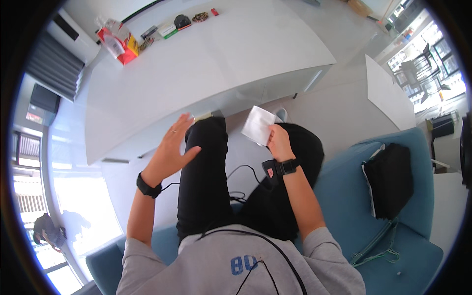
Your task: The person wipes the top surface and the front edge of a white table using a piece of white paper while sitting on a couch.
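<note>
My right hand (pixel 279 142) is closed on a white square sheet (pixel 258 123), perhaps folded, and holds it over my right knee. My left hand (pixel 174 147) is open with the fingers apart, beside and partly over my left leg (pixel 201 172), touching nothing that I can make out. Each wrist has a black band, with a cable by it. I sit in black trousers, and the front edge of a white table (pixel 211 69) runs just beyond my knees.
On the table's far side are a red-and-white bag (pixel 118 42), a black object (pixel 182 21) and several small items. To my right, folded dark cloth (pixel 388 179) and hangers (pixel 378 246) lie on the blue sofa (pixel 420 231). Another white table (pixel 386 93) stands at right.
</note>
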Action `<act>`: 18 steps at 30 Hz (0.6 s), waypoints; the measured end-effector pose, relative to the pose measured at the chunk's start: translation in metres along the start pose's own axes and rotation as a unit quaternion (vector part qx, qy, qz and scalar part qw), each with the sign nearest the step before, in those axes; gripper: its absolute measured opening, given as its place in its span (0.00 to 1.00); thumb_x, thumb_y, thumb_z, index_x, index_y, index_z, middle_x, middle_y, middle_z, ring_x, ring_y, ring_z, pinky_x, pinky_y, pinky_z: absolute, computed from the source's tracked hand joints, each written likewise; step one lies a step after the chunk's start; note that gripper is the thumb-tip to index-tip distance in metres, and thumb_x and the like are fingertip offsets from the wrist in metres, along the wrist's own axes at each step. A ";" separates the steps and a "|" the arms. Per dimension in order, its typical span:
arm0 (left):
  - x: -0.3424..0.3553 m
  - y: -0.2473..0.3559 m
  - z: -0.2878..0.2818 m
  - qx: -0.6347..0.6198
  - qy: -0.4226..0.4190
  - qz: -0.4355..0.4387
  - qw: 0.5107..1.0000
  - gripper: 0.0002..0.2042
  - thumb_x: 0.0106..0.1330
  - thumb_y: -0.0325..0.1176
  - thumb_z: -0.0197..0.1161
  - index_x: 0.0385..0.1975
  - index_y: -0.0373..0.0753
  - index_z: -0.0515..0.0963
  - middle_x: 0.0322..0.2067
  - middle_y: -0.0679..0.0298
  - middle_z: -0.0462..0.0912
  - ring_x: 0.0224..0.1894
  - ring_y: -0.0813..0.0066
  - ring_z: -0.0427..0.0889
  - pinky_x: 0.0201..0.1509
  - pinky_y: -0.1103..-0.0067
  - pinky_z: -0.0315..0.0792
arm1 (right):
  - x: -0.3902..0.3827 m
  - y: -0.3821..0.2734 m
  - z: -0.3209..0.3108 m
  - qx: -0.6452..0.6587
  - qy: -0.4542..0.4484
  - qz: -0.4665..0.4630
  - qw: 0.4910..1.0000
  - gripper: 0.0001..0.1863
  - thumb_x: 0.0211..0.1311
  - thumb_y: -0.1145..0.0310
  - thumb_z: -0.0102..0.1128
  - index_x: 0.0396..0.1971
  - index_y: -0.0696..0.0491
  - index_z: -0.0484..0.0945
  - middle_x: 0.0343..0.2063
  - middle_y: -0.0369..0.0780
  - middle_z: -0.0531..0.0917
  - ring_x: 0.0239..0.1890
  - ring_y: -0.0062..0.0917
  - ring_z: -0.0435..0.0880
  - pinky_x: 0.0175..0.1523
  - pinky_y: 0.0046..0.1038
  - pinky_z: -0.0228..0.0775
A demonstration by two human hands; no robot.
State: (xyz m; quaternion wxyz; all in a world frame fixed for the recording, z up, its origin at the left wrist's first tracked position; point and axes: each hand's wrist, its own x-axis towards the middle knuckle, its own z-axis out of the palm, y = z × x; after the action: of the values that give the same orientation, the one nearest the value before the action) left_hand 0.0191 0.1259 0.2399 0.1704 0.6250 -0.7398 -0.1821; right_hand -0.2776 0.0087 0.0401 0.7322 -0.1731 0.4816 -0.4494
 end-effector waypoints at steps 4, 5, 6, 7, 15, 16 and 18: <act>0.048 -0.072 0.017 0.118 -0.081 -0.085 0.986 0.39 0.58 0.38 0.66 0.67 0.37 0.53 0.70 0.48 0.46 0.72 0.53 0.44 0.70 0.61 0.48 | 0.134 0.049 -0.079 -0.566 0.003 -0.118 0.816 0.04 0.46 0.71 0.59 0.21 0.55 0.76 0.26 0.48 0.82 0.28 0.38 0.83 0.30 0.35 0.75; 0.045 -0.097 0.015 0.175 -0.097 -0.130 0.971 0.40 0.58 0.39 0.66 0.68 0.37 0.51 0.70 0.47 0.43 0.73 0.52 0.41 0.70 0.57 0.46 | 0.150 0.060 -0.075 -0.676 -0.024 -0.151 0.721 0.04 0.40 0.71 0.62 0.16 0.54 0.76 0.22 0.48 0.82 0.25 0.40 0.83 0.29 0.36 0.74; 0.044 -0.121 0.011 0.186 -0.118 -0.146 0.964 0.45 0.56 0.39 0.68 0.69 0.39 0.46 0.70 0.47 0.39 0.73 0.50 0.38 0.70 0.54 0.45 | 0.171 0.070 -0.087 -0.791 -0.042 -0.221 0.569 0.06 0.35 0.72 0.65 0.12 0.53 0.75 0.19 0.49 0.81 0.24 0.42 0.82 0.30 0.38 0.74; 0.071 -0.121 0.033 0.179 -0.131 -0.143 0.965 0.48 0.53 0.39 0.70 0.70 0.39 0.43 0.70 0.45 0.38 0.73 0.48 0.38 0.70 0.55 0.45 | 0.200 0.055 -0.156 -0.772 0.006 -0.227 0.594 0.09 0.30 0.72 0.68 0.13 0.53 0.74 0.21 0.47 0.82 0.26 0.43 0.83 0.32 0.40 0.74; 0.102 -0.109 0.051 0.278 -0.130 -0.189 0.933 0.60 0.41 0.30 0.78 0.71 0.43 0.38 0.70 0.44 0.32 0.72 0.44 0.38 0.72 0.60 0.47 | 0.321 0.036 -0.215 0.166 0.231 -0.030 0.958 0.08 0.55 0.71 0.52 0.35 0.56 0.73 0.33 0.42 0.76 0.38 0.34 0.79 0.41 0.39 0.74; 0.101 -0.109 0.052 0.285 -0.137 -0.194 0.929 0.60 0.41 0.30 0.78 0.71 0.43 0.38 0.70 0.44 0.32 0.72 0.44 0.38 0.72 0.60 0.47 | 0.334 0.028 -0.212 0.180 0.214 -0.051 0.959 0.10 0.57 0.71 0.50 0.39 0.57 0.71 0.36 0.42 0.75 0.40 0.34 0.78 0.44 0.39 0.74; 0.104 -0.109 0.051 0.271 -0.100 -0.209 0.934 0.59 0.41 0.29 0.78 0.71 0.42 0.40 0.70 0.46 0.33 0.72 0.46 0.38 0.72 0.60 0.46 | 0.356 0.011 -0.215 0.225 0.187 -0.060 0.954 0.11 0.58 0.71 0.48 0.39 0.59 0.70 0.40 0.43 0.75 0.43 0.35 0.77 0.49 0.38 0.73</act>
State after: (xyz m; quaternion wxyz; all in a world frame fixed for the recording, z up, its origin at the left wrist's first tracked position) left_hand 0.0717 0.0096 0.1455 -0.1224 0.7664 -0.6269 -0.0673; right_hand -0.4105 -0.2401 -0.2658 0.6205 0.0546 0.4848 -0.6140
